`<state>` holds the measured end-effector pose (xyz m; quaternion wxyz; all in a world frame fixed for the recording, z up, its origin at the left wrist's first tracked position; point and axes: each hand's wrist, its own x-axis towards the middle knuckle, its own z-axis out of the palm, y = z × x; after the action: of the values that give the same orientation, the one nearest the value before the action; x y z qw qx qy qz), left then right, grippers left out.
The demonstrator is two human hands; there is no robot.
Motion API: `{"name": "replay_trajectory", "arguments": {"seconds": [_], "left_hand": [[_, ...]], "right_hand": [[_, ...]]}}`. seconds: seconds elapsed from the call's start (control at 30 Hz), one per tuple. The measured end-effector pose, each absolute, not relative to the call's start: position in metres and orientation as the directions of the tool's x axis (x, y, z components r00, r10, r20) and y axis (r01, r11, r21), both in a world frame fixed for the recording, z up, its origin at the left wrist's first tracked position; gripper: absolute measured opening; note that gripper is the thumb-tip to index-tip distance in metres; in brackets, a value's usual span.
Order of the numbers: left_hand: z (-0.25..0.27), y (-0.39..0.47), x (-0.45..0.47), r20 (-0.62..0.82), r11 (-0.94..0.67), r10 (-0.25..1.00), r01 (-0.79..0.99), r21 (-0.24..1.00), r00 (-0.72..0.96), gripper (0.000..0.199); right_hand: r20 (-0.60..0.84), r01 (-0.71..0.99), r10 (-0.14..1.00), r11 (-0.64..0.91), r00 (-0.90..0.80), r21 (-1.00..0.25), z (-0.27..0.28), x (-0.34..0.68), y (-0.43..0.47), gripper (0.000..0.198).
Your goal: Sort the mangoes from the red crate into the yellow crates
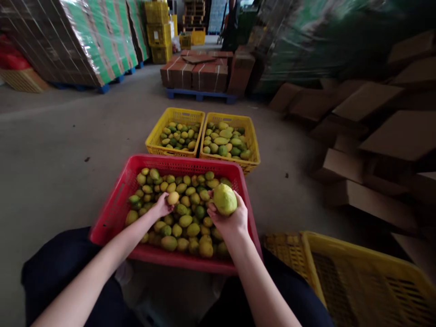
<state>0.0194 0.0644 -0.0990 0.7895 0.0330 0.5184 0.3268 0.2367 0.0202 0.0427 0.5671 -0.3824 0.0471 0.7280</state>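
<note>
A red plastic crate (111,195) full of yellow and green lemons (185,221) sits in front of my knees. Over its left-centre part, my left hand (162,207) has its fingers closed around a small, round yellow lemon (173,198). My right hand (235,220), palm up above the crate's right side, holds a much larger yellow-green lemon (225,200) with a bumpy rind. Its fingers wrap the fruit from below and both sides. Both held lemons are clear of the pile or just over it; the exact gap cannot be judged.
Beyond the red crate stand two yellow crates, left (155,136) and right (254,145), holding more lemons. Another yellow crate (311,259) is at my right. Cardboard boxes (368,102) are heaped on the right; a blue pallet (200,95) carries strapped cartons (209,76).
</note>
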Motion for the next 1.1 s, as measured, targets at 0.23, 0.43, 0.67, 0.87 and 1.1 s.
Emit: {"name": "replay_trajectory", "arguments": {"seconds": [0.23, 0.43, 0.67, 0.87, 1.1], "left_hand": [[-0.005, 0.061, 0.014, -0.486, 0.572, 0.82, -0.453, 0.684, 0.301, 0.028], [-0.002, 0.007, 0.019, -0.247, 0.377, 0.912, -0.436, 0.817, 0.326, 0.049], [-0.006, -0.007, 0.029, 0.038, -0.01, 0.979, -0.142, 0.99, 0.198, 0.062], [0.012, -0.01, 0.019, 0.394, -0.43, 0.902, 0.289, 0.856, 0.176, 0.049], [0.014, -0.012, 0.006, 0.553, -0.578, 0.808, 0.451, 0.68, 0.203, 0.044]], "right_hand": [[-0.496, -0.783, 0.863, -0.375, -0.1, -0.496, 0.043, 0.227, 0.016, 0.017], [-0.406, -0.657, 0.888, -0.439, -0.215, -0.613, 0.042, 0.225, -0.003, 0.024], [-0.033, -0.272, 0.998, -0.017, 0.056, -0.962, 0.028, 0.214, -0.032, 0.044], [0.477, 0.301, 0.875, 0.433, 0.088, -0.85, 0.012, 0.206, -0.031, 0.047], [0.738, 0.627, 0.674, 0.563, 0.03, -0.539, 0.008, 0.2, -0.024, 0.048]]}}
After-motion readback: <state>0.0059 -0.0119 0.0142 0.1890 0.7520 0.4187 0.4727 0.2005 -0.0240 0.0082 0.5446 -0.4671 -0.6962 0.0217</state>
